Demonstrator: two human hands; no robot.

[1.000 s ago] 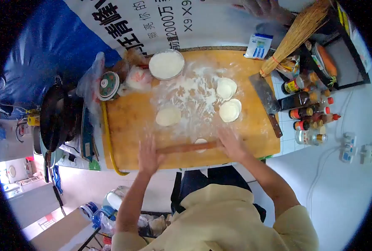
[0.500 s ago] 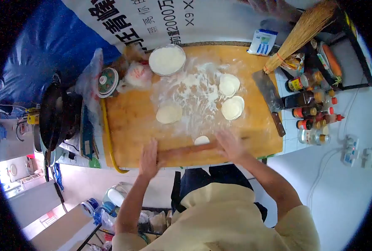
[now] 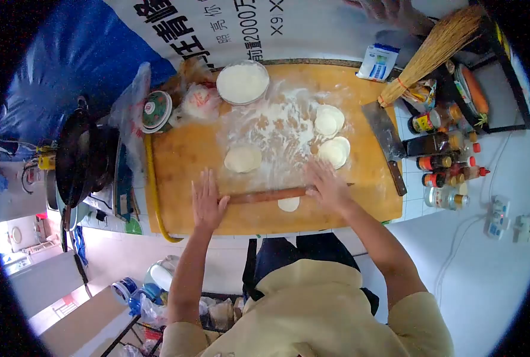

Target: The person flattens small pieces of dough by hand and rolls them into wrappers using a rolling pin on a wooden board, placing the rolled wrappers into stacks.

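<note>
A wooden rolling pin (image 3: pixel 266 195) lies across the front of the floured board (image 3: pixel 184 160). My left hand (image 3: pixel 208 201) rests with fingers stretched out over its left end, the palm on the pin. Over the right end lies my right hand (image 3: pixel 327 187), its fingers also extended rather than wrapped round the wood. A small round dough wrapper (image 3: pixel 288 205) shows partly below the pin, nearer my body. Two stacks of wrappers, an upper one (image 3: pixel 329 121) and a lower one (image 3: pixel 334 152), sit beyond my right hand. A flattened dough piece (image 3: pixel 243 159) lies past my left hand.
A bowl of flour (image 3: pixel 242 82) stands at the back, beside a plastic bag (image 3: pixel 200 102) and a lidded tub (image 3: pixel 156 112). On the right are a cleaver (image 3: pixel 384 132), a straw brush (image 3: pixel 435 50) and several sauce bottles (image 3: pixel 435 143). A black wok (image 3: pixel 77 157) is at left.
Both hands have pushed the rolling pin away from my body. The small wrapper, formerly beyond the pin, now shows on the near side of it.
</note>
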